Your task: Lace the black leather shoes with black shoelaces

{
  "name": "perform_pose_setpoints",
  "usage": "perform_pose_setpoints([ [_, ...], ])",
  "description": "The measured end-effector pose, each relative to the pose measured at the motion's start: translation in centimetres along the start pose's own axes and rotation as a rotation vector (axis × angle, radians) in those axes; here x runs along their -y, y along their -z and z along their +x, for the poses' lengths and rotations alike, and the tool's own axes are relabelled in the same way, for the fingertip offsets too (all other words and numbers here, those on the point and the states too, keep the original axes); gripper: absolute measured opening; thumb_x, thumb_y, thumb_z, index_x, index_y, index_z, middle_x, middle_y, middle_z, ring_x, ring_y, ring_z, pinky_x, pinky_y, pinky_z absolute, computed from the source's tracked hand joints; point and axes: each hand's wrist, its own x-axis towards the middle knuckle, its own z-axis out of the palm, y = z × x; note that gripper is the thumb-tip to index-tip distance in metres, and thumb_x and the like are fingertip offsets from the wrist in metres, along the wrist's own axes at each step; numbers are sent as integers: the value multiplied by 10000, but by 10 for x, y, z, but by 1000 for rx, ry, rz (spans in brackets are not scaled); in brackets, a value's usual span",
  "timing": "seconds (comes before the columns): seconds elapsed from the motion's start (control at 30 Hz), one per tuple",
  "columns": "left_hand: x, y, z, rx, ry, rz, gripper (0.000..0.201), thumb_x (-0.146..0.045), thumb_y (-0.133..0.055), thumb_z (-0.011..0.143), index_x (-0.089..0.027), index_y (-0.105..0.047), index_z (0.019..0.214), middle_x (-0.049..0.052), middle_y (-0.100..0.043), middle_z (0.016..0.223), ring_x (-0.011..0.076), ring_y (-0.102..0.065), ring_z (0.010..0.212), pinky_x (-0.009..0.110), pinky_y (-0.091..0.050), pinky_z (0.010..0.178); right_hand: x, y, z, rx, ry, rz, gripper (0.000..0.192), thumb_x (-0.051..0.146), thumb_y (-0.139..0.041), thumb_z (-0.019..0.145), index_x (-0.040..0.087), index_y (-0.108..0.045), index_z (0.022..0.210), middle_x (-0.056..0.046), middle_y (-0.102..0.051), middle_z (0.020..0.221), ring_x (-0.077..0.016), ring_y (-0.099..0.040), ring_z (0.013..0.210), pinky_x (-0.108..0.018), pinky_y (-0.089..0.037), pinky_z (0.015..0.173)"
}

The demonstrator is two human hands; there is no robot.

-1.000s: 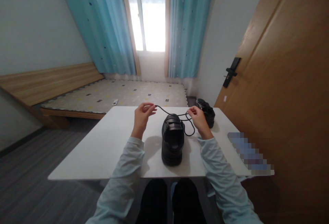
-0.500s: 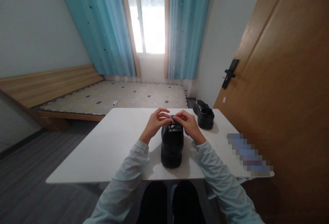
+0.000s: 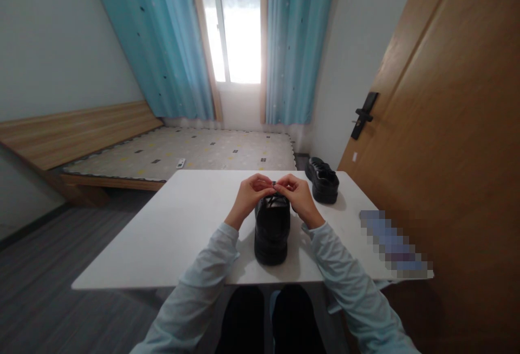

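Note:
A black lace-up shoe (image 3: 271, 237) stands upright on the white table (image 3: 195, 235), its heel toward me. Over its lacing, my left hand (image 3: 252, 191) is closed in a pinch on the shoelace (image 3: 275, 199). My right hand (image 3: 296, 190) pinches the lace from the other side, with its fingertips almost meeting those of the left. The fingers hide the front of the shoe and most of the lace. A second black shoe (image 3: 325, 183) rests at the table's far right corner, apart from both hands.
A blurred bluish flat item (image 3: 392, 243) lies along the table's right edge. Beyond the table is a bed (image 3: 211, 150) with a small white remote-like object (image 3: 181, 163) on it. A wooden door (image 3: 450, 153) stands close on the right.
My left hand's fingers have drawn together from a looser, spread pose and moved slightly right, into a pinch at the lace. My right hand and the shoes stay nearly where they were.

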Motion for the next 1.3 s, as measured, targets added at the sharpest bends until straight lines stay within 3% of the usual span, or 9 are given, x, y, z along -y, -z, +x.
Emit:
perform_pose_setpoints([
  [0.33,-5,0,-2,27,33,-20,363,-294,-824,570,-162,-610,831,22,-702,711,166,-669,683,301,-534,707,-2,1,0,-12,-21,-15,302,458,-724,664,175,-621,681,-24,-647,681,-140,-556,605,-275,-459,599],
  [0.43,-6,3,1,5,6,-1,366,-296,-809,596,-162,-638,891,25,-698,734,159,-664,705,286,-530,709,0,5,1,13,21,-67,296,462,-683,714,178,-655,791,-44,-685,797,-168,-620,727,-307,-483,710],
  [0.57,-15,5,10,-24,-47,59,313,-318,-782,632,-151,-695,882,48,-710,788,171,-662,769,291,-525,752,3,10,0,152,89,-254,345,402,-753,663,197,-678,931,-53,-702,955,-212,-634,928,-350,-456,860],
  [0.77,-49,0,34,-41,-129,78,304,-364,-782,618,-142,-699,808,51,-702,802,161,-647,731,274,-541,661,1,9,0,188,90,-416,306,377,-756,674,189,-690,906,-61,-708,930,-222,-645,877,-337,-471,805],
  [0.9,-82,-6,52,7,-211,126,282,-334,-778,623,-139,-676,801,29,-675,769,139,-640,705,241,-545,624,-4,8,1,177,54,-387,255,345,-732,697,192,-690,897,-62,-716,917,-225,-652,879,-351,-482,808],
  [1.03,-113,-9,68,21,-282,200,222,-275,-745,667,-132,-661,814,29,-656,770,143,-645,703,248,-558,606,-12,8,1,165,33,-341,335,346,-735,687,178,-655,965,-70,-702,936,-209,-647,873,-358,-486,832],
  [1.2,-139,-4,77,-39,-375,229,169,-191,-735,690,-133,-649,823,22,-645,771,144,-651,746,278,-573,662,-14,7,0,34,57,-338,555,387,-768,628,190,-580,1111,-95,-657,1046,-212,-611,928,-365,-484,836],
  [1.3,-149,0,79,-56,-429,257,146,-212,-727,709,-143,-655,816,26,-654,807,130,-645,731,286,-578,658,-12,8,1,-81,30,-304,510,433,-707,682,188,-570,1107,-120,-636,1104,-216,-605,932,-348,-497,764],
])
